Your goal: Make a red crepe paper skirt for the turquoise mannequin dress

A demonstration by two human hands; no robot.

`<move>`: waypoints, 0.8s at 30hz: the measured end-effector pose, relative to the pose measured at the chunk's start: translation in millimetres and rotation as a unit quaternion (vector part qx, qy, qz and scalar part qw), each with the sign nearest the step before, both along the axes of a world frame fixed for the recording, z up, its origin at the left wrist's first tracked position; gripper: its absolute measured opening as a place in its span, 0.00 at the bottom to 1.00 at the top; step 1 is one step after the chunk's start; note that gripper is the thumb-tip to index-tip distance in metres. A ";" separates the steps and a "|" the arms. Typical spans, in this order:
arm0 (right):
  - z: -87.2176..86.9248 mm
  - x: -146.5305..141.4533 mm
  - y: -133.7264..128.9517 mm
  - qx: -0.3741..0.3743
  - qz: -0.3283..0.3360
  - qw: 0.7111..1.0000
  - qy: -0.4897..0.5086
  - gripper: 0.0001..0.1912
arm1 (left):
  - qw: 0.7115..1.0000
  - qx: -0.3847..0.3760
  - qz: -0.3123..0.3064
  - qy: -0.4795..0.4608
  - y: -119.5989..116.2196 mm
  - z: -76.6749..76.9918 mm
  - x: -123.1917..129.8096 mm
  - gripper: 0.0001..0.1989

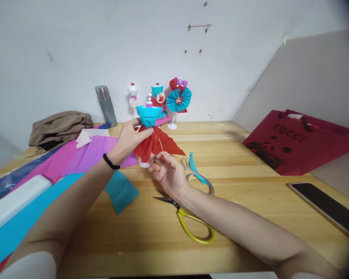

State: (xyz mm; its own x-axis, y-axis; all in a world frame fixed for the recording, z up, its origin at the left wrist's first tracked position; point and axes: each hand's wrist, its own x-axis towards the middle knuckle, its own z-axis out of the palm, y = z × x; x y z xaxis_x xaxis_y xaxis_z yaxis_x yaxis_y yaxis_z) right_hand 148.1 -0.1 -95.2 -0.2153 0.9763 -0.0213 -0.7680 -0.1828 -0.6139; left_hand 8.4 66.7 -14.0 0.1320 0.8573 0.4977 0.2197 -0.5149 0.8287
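Note:
A miniature dress form (148,116) stands tilted slightly, wearing a turquoise crepe-paper top and a flared red paper skirt (170,142). My left hand (130,137) is closed around its waist, thumb across the front. A thin pale strip (161,144) lies down the skirt's front, and its lower end meets the curled fingertips of my right hand (171,170). The form's white round base (144,162) shows beside those fingers. Below my right wrist lie scissors (195,224) with yellow handles, blades partly apart. A turquoise paper piece (122,192) rests to their left.
Three dressed forms stand by the wall, one bearing a turquoise paper rosette (178,100). A grey bottle (106,106), brown cloth (61,126) and purple paper (87,157) are at left. A tape roll (211,186), phone (327,209) and red bag (302,143) occupy the right.

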 end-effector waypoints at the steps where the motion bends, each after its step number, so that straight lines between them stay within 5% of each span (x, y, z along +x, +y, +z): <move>1: -0.3 0.1 -0.1 0.004 0.001 1.000 -0.003 0.07 | 1.000 0.003 0.001 0.003 0.4 0.8 0.4 0.10; 14: -6.4 -2.0 4.1 0.016 0.008 1.000 0.006 0.07 | 0.999 0.032 0.022 0.008 14.5 -10.9 -4.9 0.13; 24: 12.3 8.7 1.9 0.069 -0.047 0.996 -0.020 0.08 | 0.999 0.008 -0.049 0.007 16.1 -9.3 -10.8 0.16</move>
